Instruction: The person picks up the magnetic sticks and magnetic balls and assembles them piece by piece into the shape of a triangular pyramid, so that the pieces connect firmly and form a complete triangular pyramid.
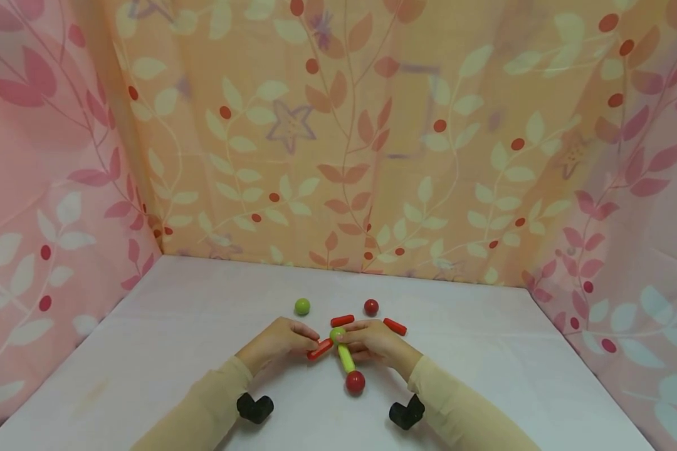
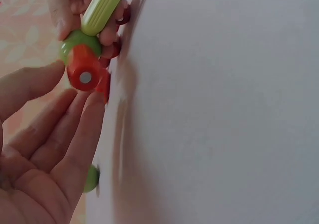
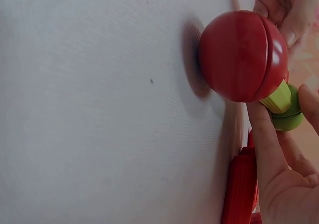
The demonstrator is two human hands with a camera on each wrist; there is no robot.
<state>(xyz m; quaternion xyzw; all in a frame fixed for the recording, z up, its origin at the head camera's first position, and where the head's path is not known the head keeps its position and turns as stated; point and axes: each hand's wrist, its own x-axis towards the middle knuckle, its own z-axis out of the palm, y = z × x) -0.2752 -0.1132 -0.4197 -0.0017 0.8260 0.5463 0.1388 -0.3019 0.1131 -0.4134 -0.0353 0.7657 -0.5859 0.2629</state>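
In the head view my right hand [image 1: 375, 341] pinches a green ball [image 1: 337, 336] between thumb and fingers. A ribbed yellow-green rod [image 1: 346, 358] joins this ball to a large red ball [image 1: 355, 382] nearer me. My left hand [image 1: 279, 343] pinches a red rod [image 1: 320, 349] by its sides. The left wrist view shows a silvery disc in the near end of that red rod [image 2: 84, 74], whose far end meets the green ball [image 2: 79, 40]. Seen from the right wrist, the red ball [image 3: 241, 57] hangs close over the table.
Behind the hands lie two more red rods, one in the middle [image 1: 342, 321] and one to the right [image 1: 395, 326]. Farther back sit a loose green ball [image 1: 302, 306] and a loose red ball [image 1: 371, 307]. Patterned cloth walls [image 1: 338, 138] enclose the white table [image 1: 163, 326].
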